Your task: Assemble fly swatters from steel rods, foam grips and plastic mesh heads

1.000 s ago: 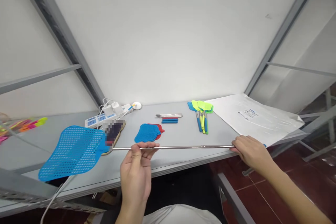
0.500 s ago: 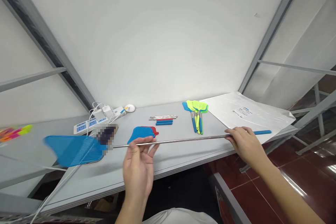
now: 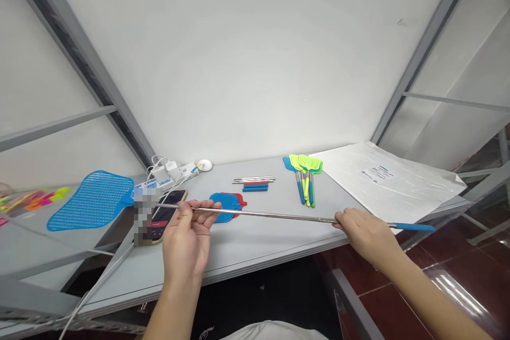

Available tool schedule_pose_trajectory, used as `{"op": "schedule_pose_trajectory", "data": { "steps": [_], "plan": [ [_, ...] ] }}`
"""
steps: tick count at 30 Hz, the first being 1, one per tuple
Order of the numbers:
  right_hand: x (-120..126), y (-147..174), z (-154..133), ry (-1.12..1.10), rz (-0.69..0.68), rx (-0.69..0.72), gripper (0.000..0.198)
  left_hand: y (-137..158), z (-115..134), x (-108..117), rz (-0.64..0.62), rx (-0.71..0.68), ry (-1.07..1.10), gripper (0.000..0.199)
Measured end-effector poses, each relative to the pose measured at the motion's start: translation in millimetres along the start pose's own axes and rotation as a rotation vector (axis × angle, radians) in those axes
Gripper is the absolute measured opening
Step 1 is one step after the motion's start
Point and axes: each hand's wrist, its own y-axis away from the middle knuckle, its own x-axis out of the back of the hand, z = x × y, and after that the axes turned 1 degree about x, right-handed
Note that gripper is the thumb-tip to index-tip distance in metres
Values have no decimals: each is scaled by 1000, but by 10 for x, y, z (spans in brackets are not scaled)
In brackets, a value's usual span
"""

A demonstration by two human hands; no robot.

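A long fly swatter with a blue mesh head, a thin metal rod (image 3: 274,215) and a blue grip stretches across the view in front of me. My left hand (image 3: 188,239) pinches the rod toward the head end, palm up. My right hand (image 3: 366,234) is closed over the rod near the blue grip, which sticks out to the right. Behind the rod lie blue and red swatter heads (image 3: 224,203), loose metal rods (image 3: 254,179) and blue and red grip tubes (image 3: 255,187). Several compact swatters (image 3: 306,178) in blue, yellow and green are bunched on the table.
A power strip (image 3: 163,183) with plugged-in chargers and cables stands at the table's left back, beside a phone (image 3: 169,215). A white plastic bag (image 3: 382,175) covers the right end. Bright coloured pieces (image 3: 43,199) lie farther left. A wall closes off the back.
My left hand has shifted left along the rod, toward the head. The blue head has come up and its end tilted higher, while the grip end sits lower and farther right.
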Motion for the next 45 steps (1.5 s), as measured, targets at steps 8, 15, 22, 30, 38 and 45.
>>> {"op": "schedule_pose_trajectory", "data": {
  "steps": [8,15,22,30,38,45],
  "plan": [
    [-152,204,269,10,-13,13,11,-59,-128,-97,-19,76,16,26],
    [-182,360,548,42,-18,-96,8,-353,-108,-269,19,26,35,33],
    [-285,256,749,26,-68,-140,14,-874,42,-263,139,-39,40,40],
    [-468,-137,547,-2,-61,-114,30,-825,-318,-328,112,109,-20,40],
    [-756,-224,826,-23,-84,-98,33,-958,-322,-333,160,97,-41,35],
    [-821,-457,516,-100,-140,-75,34,-550,-764,-539,-4,280,22,32]
  ]
}}
